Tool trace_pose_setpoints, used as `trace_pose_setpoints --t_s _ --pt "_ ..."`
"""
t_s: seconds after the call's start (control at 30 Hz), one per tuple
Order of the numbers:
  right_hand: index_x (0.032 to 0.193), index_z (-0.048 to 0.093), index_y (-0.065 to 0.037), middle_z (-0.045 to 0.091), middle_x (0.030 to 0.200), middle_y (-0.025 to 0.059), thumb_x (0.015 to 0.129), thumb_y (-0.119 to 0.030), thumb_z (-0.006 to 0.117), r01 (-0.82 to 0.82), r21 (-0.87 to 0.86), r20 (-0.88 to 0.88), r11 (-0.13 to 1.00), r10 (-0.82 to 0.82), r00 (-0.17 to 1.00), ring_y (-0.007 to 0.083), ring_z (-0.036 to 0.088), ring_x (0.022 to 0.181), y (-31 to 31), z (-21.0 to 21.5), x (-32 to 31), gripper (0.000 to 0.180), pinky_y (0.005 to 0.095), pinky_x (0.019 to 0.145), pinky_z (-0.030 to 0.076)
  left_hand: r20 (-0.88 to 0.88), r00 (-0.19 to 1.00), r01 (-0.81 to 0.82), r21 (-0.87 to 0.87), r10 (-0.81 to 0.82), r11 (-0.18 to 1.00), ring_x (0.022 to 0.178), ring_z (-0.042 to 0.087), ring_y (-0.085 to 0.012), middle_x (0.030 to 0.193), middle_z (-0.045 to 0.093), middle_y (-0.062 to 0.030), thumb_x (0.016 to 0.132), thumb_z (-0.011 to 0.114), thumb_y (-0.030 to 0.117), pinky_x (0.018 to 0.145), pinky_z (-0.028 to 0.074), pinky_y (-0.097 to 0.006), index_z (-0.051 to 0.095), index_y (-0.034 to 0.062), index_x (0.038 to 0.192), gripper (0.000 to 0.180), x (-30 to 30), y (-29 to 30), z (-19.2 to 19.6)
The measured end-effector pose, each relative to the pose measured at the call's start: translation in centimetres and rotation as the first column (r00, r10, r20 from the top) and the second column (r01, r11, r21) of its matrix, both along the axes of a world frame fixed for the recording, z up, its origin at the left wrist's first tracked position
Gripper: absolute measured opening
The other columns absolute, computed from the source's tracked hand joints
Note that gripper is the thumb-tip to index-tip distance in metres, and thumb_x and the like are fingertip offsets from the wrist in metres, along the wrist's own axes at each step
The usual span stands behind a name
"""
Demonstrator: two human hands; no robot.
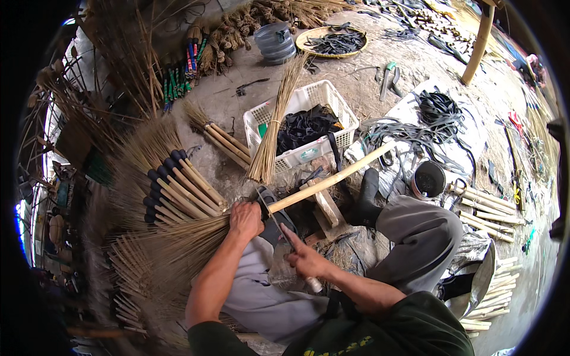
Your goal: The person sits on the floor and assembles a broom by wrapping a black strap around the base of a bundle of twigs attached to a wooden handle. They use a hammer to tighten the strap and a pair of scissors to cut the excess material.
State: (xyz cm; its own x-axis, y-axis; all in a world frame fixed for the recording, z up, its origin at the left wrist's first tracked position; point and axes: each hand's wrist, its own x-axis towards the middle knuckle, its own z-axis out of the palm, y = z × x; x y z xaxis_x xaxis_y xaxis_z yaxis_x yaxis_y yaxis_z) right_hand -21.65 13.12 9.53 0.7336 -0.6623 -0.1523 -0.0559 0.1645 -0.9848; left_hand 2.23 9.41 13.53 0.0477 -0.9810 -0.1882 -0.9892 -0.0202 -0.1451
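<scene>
My left hand [246,219] is closed round the neck of a broom, where its straw head [187,240] fans out to the left. From that neck a pale bamboo handle [332,177] slants up to the right. Black strapping shows at the joint beside my fingers. In my right hand [306,258] is a long, thin-bladed knife [274,217], its blade lying across the broom neck close to my left hand. The light butt of the knife's grip sticks out below my palm. My fingers hide part of the binding.
A white plastic basket [350,126] holds black rubber strips, with a straw bundle [276,124] leaning on it. Several black-bound brooms [187,184] lie left. A wooden block [323,204] and dark bucket [428,180] stand ahead; cut bamboo sticks [487,207] lie right.
</scene>
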Motion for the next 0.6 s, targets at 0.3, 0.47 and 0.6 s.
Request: trace_pose_setpoints --t_s 0.3,0.47,0.6 --pt "0.168 0.005 -0.028 0.059 0.085 0.0063 0.097 -0.009 0.057 -0.027 0.147 0.020 0.989 0.025 0.999 0.0180 0.062 0.072 0.3 0.0 1.3 0.090 0.0350 0.067 0.055 0.055 0.994 -0.101 0.030 0.099 0.994 0.109 0.069 -0.0342 0.104 0.073 -0.0191 0.074 0.082 0.021 0.102 0.048 -0.048 0.065 0.0009 0.111 0.045 -0.5 -0.3 0.5" --pt "0.168 0.004 -0.029 0.060 0.086 0.0081 0.099 -0.011 0.056 0.286 0.404 0.022 0.869 -0.321 0.947 0.0158 0.055 0.053 -0.6 -1.2 1.1 0.088 0.0334 0.047 0.050 -0.002 0.995 -0.101 0.099 0.102 0.990 0.096 0.071 -0.0419 0.095 0.074 -0.0255 0.067 0.078 0.020 0.093 0.052 -0.048 0.072 -0.0010 0.096 0.037 1.0 0.1 0.4" --pt "0.168 0.005 -0.027 0.060 0.095 0.0100 0.095 -0.009 0.054 0.191 -0.278 0.143 0.942 -0.156 0.977 0.0185 0.058 0.062 0.2 -0.5 1.3 0.090 0.0351 0.059 0.053 -0.116 0.972 -0.195 0.077 0.203 0.978 0.098 0.072 -0.0421 0.097 0.074 -0.0266 0.067 0.077 0.020 0.094 0.055 -0.049 0.074 0.0005 0.098 0.036 1.5 -0.1 -0.1"
